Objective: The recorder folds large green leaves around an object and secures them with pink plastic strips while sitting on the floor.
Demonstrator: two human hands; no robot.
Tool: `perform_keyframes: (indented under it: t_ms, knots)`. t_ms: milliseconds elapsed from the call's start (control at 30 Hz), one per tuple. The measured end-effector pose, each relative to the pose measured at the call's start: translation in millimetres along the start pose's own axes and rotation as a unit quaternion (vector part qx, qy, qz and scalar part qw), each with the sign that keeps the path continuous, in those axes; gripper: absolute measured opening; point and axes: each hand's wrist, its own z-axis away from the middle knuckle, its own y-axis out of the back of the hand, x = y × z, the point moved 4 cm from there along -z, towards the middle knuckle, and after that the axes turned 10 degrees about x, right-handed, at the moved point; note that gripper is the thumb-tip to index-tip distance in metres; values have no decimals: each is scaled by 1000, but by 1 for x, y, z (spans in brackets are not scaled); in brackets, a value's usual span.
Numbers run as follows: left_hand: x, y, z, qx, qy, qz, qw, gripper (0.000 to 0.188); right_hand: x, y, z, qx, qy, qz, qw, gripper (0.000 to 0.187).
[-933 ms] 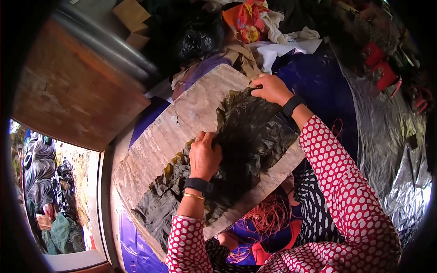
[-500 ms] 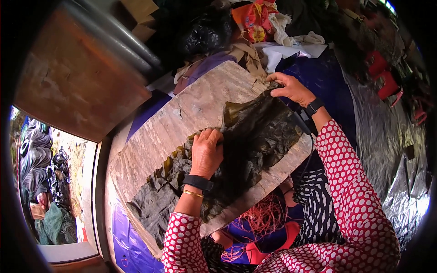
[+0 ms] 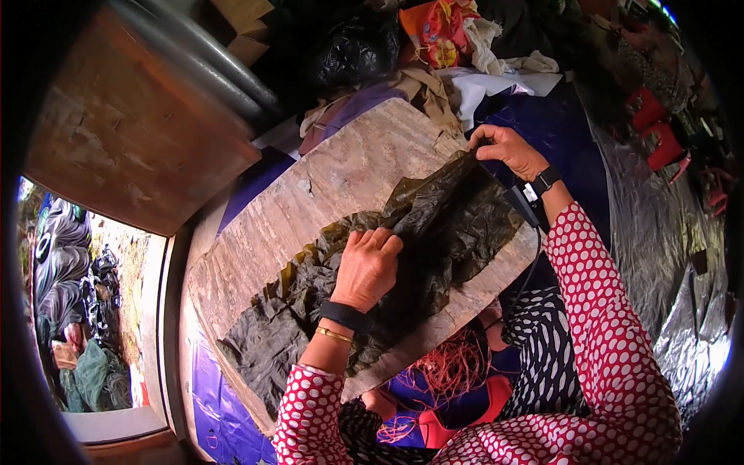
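Observation:
A wrinkled, dark olive sheet of kelp (image 3: 465, 240) lies across a wooden board (image 3: 271, 209) that slopes from lower left to upper right. My left hand (image 3: 366, 267) is closed on the kelp's far edge near the middle, its fingertips partly hidden. At the upper right corner of the board, my right hand (image 3: 509, 153) pinches the kelp's end between thumb and fingers, holding it slightly raised. Between the two hands the kelp stretches in a dark fold. More crumpled kelp spreads below and left of my left hand.
Beneath the board's near edge lie red strings (image 3: 453, 364) and a red plastic piece (image 3: 496, 395). Brown panel (image 3: 139, 132) and a window frame (image 3: 159, 333) stand at left. Cloths and a black bag (image 3: 356, 58) are piled behind. A black cable (image 3: 531, 267) hangs by my right wrist.
My left hand has shifted right and slightly down along the kelp. My right hand has moved a little right, drawing the kelp's end with it. The kelp's far edge now forms a straighter, tauter fold.

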Motion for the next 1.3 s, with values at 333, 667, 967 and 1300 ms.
perform_keyframes:
  t_ms: [333,667,967,1300]
  knots:
    - [-25,7,-5,71,179,108,975,29,-9,0,-2,69,44,82,993,18]
    - [-60,-12,-13,1,294,147,945,27,-8,-16,-17,84,47,56,994,18]
    - [-84,-2,-4,101,392,181,896,25,0,-21,-29,152,88,127,976,13]
    - [-83,14,-15,47,377,11,925,22,3,-23,-27,141,52,183,972,14]
